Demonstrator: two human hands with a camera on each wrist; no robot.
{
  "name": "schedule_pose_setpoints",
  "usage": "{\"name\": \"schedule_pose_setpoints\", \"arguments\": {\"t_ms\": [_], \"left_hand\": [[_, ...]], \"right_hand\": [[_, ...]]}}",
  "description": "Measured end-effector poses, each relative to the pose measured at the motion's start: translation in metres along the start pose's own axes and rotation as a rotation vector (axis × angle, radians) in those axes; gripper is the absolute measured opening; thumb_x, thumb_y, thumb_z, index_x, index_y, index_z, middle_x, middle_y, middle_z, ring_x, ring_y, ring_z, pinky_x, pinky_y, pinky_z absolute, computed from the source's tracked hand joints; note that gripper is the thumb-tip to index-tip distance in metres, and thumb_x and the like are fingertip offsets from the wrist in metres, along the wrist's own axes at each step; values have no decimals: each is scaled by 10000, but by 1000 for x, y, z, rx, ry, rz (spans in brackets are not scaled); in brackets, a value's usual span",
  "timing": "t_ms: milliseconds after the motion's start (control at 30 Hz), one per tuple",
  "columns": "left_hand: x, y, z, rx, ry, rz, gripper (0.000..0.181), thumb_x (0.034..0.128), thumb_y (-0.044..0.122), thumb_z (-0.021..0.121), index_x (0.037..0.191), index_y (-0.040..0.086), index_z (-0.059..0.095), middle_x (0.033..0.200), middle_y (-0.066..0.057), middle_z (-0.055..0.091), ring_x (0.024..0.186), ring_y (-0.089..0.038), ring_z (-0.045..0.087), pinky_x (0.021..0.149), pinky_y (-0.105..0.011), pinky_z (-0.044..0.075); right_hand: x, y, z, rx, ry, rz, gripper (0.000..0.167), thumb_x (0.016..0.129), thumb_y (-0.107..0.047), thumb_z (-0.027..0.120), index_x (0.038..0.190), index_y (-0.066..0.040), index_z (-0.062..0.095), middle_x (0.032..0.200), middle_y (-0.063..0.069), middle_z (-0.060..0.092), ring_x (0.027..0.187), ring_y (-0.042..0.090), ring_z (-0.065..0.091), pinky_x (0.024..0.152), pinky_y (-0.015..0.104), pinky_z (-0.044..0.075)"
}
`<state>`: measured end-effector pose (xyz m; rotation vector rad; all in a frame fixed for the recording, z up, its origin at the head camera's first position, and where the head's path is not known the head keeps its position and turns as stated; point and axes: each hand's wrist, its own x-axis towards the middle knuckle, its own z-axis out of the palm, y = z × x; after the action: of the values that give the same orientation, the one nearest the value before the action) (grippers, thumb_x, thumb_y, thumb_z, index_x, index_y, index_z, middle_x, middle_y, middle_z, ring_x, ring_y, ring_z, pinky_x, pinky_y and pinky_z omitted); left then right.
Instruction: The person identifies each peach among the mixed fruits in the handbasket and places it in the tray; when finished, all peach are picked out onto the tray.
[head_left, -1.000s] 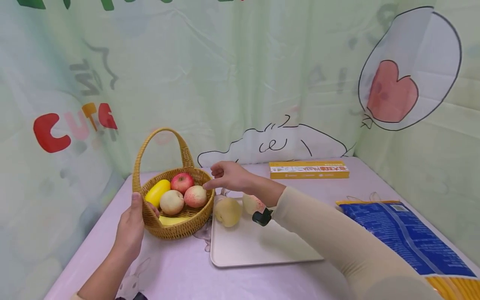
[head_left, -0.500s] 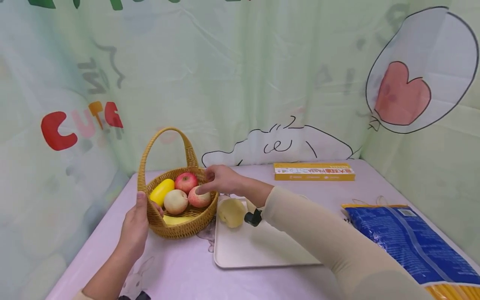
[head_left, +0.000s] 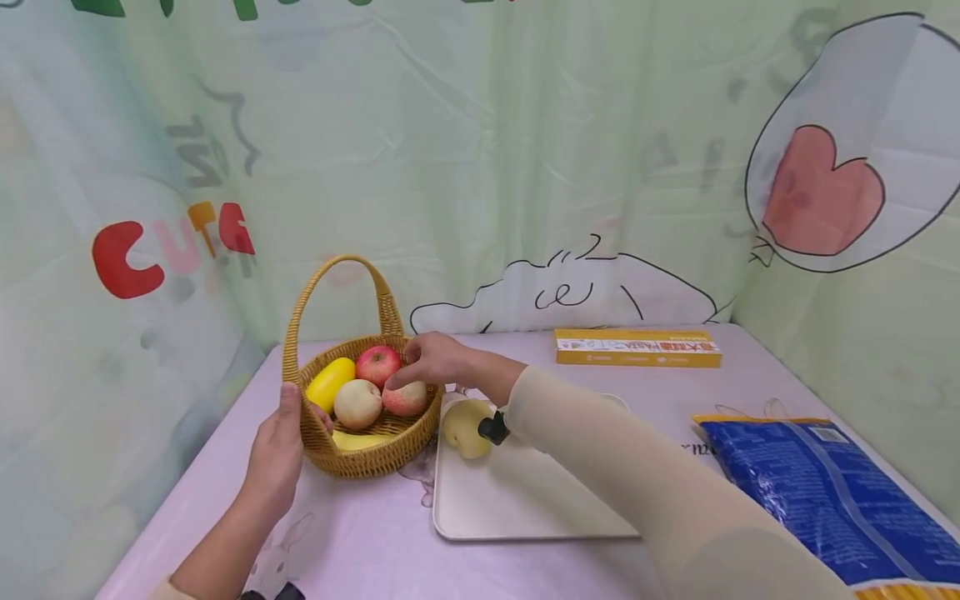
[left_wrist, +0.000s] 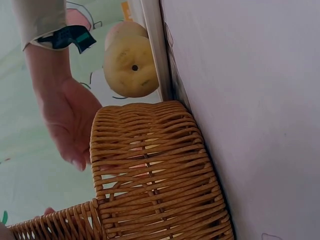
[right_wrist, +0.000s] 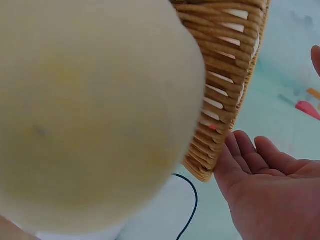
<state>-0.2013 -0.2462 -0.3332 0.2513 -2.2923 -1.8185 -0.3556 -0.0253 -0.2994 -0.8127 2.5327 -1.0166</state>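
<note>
Your left hand [head_left: 277, 442] grips the near left side of the wicker basket [head_left: 367, 462], thumb outside, at the handle's foot. Your right hand [head_left: 441, 360] reaches over the basket's right side, fingers loosely bent and thumb over the pinkish peach [head_left: 406, 401] inside; whether it pinches that fruit, you can't tell from here. A red apple [head_left: 378, 365] lies just behind, while a pear [head_left: 465, 427] sits on the tray [head_left: 540, 504] beside the basket.

pinkish peach [head_left: 405, 402]: part-covered | tray [head_left: 525, 510]: partly behind sleeve [head_left: 637, 483] | bag [head_left: 832, 500]: cropped right
</note>
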Motion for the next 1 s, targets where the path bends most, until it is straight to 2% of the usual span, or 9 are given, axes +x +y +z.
{"name": "schedule_pose_setpoints", "arguments": {"t_ms": [67, 167, 233, 300, 500, 633, 833, 1000], "left_hand": [[0, 0, 0, 3, 3, 5, 721, 1082, 622, 226, 994, 25, 620, 897, 16, 619, 968, -150, 560, 944, -242, 395], [1, 0, 0, 10, 7, 4, 724, 1081, 626, 227, 995, 26, 622, 909, 8, 618, 979, -154, 557, 957, -260, 392], [1, 0, 0, 15, 8, -1, 722, 1080, 629, 226, 1000, 29, 619, 915, 7, 616, 982, -155, 555, 962, -265, 390], [1, 0, 0, 18, 3, -2, 715, 1079, 631, 221, 1011, 32, 606, 925, 3, 612, 983, -159, 552, 960, -263, 394], [1, 0, 0, 27, 16, -19, 750, 1067, 656, 218, 1027, 22, 615, 930, -1, 617, 1011, -181, 542, 995, -295, 385], [2, 0, 1, 9, 9, 5, 707, 1078, 634, 236, 1005, 27, 591, 917, -4, 616, 991, -178, 548, 978, -293, 386], [3, 0, 1, 8, 17, 29, 697, 1084, 623, 242, 990, 26, 587, 908, -5, 616, 976, -170, 554, 973, -293, 383], [3, -2, 2, 17, 18, 19, 726, 1083, 628, 233, 984, 15, 610, 915, -20, 613, 980, -182, 556, 945, -259, 408]], "right_hand": [[3, -1, -1, -8, -11, 7, 571, 853, -432, 830, 1196, -10, 655, 1080, 56, 648, 976, 201, 577, 815, 316, 505], [8, -2, -3, -13, -24, -1, 415, 849, -402, 835, 943, -43, 650, 814, -15, 533, 811, 160, 519, 690, 272, 429], [12, -3, -4, -17, -35, -9, 393, 843, -376, 842, 788, -81, 588, 694, -38, 425, 719, 149, 463, 628, 269, 372], [15, -3, -4, -33, -44, -5, 406, 838, -373, 847, 720, -125, 548, 644, -63, 386, 681, 133, 446, 604, 258, 356], [21, -7, 4, -171, -85, 9, 379, 842, -393, 841, 711, -123, 610, 638, -56, 403, 703, 134, 454, 618, 254, 347], [26, -8, 9, -280, -116, 23, 393, 851, -386, 827, 679, -140, 574, 635, -49, 376, 675, 138, 440, 605, 257, 331], [30, -15, 13, -405, -158, 38, 307, 860, -370, 807, 875, -94, 673, 771, -12, 507, 764, 165, 510, 667, 261, 399], [33, -17, 19, -464, -184, 71, 403, 837, -338, 834, 1071, -65, 652, 956, 27, 581, 884, 185, 538, 765, 264, 453]]}}
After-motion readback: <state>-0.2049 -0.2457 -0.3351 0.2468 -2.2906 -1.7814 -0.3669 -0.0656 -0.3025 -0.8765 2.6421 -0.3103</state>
